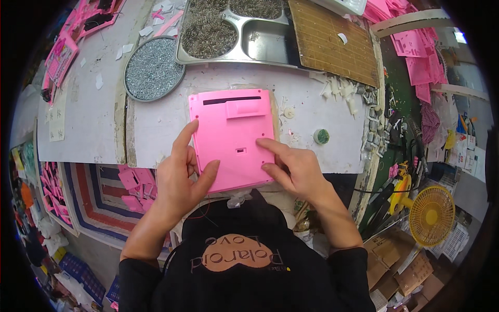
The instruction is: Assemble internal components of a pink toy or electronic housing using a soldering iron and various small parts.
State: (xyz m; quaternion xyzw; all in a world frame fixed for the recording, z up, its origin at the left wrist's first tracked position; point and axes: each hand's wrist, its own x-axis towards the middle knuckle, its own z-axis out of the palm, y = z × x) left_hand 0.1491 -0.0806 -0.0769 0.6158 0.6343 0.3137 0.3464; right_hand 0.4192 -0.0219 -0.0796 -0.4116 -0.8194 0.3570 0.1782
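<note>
A square pink plastic housing (223,151) lies in front of me, with a long dark slot near its far edge. It has a raised block beside the slot, a small rectangular cutout and several screw holes. My left hand (182,174) holds its left side, index finger along the edge and thumb on the near face. My right hand (293,164) rests on its right side. The right index finger and thumb are spread apart, their tips touching the surface near two holes. Nothing shows between them, and the other right fingers are partly hidden.
A round tray of small silvery screws (155,68) stands at the far left. Beyond the housing is a metal compartment tray (267,41) with small metal parts. A brown board (335,41), white plastic pieces (343,91) and a small green-topped round thing (321,136) lie rightward.
</note>
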